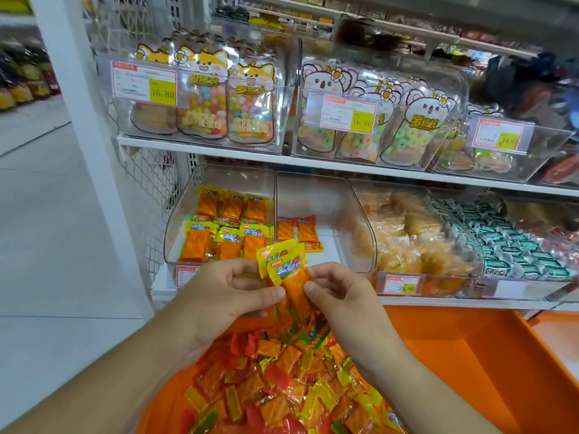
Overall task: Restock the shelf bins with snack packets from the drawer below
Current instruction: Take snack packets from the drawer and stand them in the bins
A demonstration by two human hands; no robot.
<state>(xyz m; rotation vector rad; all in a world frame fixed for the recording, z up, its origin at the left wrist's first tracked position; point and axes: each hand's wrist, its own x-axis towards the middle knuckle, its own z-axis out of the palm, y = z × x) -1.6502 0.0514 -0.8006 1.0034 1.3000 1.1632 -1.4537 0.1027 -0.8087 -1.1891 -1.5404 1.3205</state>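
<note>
Both hands meet just above the orange drawer (454, 349), holding a small stack of yellow-topped snack packets (286, 274) between them. The left hand (219, 296) has its thumb pressed across the lower part of the stack with fingers curled behind, and the right hand (338, 292) pinches the stack's right edge between thumb and curled fingers. The packets stand nearly upright, long axis running from about 5 o'clock up to 11 o'clock, yellow ends uppermost and tilted toward the shelf. Straight ahead at 12 o'clock, the left clear bin (175, 233) holds two tidy rows of the same packets, while the middle bin (329, 214) holds only two red-topped packets (299, 231) at its left side, with bare floor across the rest. The bins' front lips sit just beyond the fingertips. Below the wrists, the drawer is heaped with loose packets (282, 383); its right half shows bare orange bottom.
</note>
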